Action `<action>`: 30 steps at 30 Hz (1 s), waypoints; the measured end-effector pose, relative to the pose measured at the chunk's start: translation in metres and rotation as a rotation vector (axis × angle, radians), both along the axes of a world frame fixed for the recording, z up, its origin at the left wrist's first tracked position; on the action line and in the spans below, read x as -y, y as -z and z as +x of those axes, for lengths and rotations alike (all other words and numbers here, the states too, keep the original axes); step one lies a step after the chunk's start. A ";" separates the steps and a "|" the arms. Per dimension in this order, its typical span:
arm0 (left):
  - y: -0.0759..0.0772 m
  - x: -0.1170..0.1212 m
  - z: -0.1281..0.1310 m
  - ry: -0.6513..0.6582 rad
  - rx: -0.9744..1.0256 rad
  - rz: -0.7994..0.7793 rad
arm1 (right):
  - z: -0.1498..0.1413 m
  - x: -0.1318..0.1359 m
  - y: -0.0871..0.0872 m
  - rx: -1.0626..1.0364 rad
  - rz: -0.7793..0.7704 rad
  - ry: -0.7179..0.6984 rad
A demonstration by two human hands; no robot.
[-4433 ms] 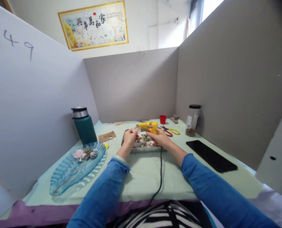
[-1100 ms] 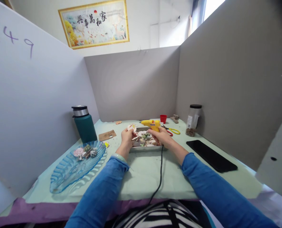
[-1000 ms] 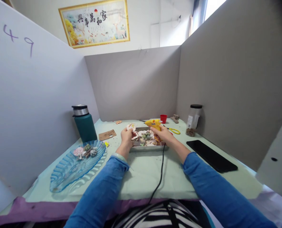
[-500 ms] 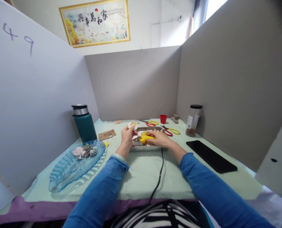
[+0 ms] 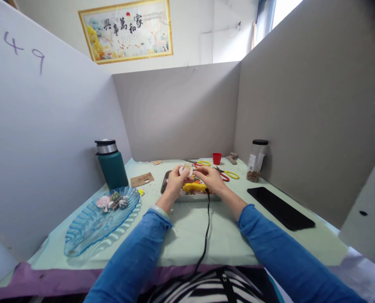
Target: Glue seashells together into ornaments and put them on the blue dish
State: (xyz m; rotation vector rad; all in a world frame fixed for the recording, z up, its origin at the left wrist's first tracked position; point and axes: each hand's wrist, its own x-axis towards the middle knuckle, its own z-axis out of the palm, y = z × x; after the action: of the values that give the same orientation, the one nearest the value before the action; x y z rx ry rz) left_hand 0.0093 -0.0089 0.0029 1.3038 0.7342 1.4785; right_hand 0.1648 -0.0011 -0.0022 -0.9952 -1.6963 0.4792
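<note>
My left hand (image 5: 175,180) is closed on a small white disc (image 5: 186,170) with reddish and yellow marks, held up above a metal tray (image 5: 166,182). Right at the disc's edge are the pinched fingertips of my right hand (image 5: 209,176); whether they grip the disc or a tiny piece cannot be made out. Below both hands a yellow hot glue gun (image 5: 194,187) lies across the tray, its black cord (image 5: 208,227) running down over the table's front edge. Shells and small coloured bits fill the tray, partly covered by the hands.
Left stand a blue shell-shaped dish (image 5: 89,233) with several shells, a teal bottle (image 5: 112,168) and a cardboard piece (image 5: 140,180). Two pairs of scissors (image 5: 231,174), (image 5: 203,163) and a red cup (image 5: 217,158) lie behind. Right are a jar (image 5: 257,162) and a black slab (image 5: 280,208).
My right hand has let go of the glue gun, which now rests on the tray, and has moved up to the disc. My left hand has brought the disc rightward and slightly lower.
</note>
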 end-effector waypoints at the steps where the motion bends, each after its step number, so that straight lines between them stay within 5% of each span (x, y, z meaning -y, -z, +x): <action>1: 0.000 0.002 0.001 0.022 -0.008 -0.002 | -0.002 0.001 0.000 -0.022 0.006 -0.031; 8: 0.002 0.001 0.002 0.149 -0.065 -0.011 | -0.006 0.010 -0.001 -0.036 0.080 0.008; 14: 0.002 -0.004 -0.002 0.011 -0.128 0.059 | -0.005 0.012 0.002 0.125 0.181 0.168; 30: 0.001 -0.004 -0.001 -0.071 -0.108 0.051 | -0.006 0.012 0.006 0.135 0.119 0.158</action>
State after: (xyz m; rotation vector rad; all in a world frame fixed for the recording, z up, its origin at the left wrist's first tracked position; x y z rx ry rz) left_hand 0.0078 -0.0051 0.0024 1.4179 0.8255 1.5010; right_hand 0.1584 -0.0130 -0.0080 -1.0840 -1.7276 0.2102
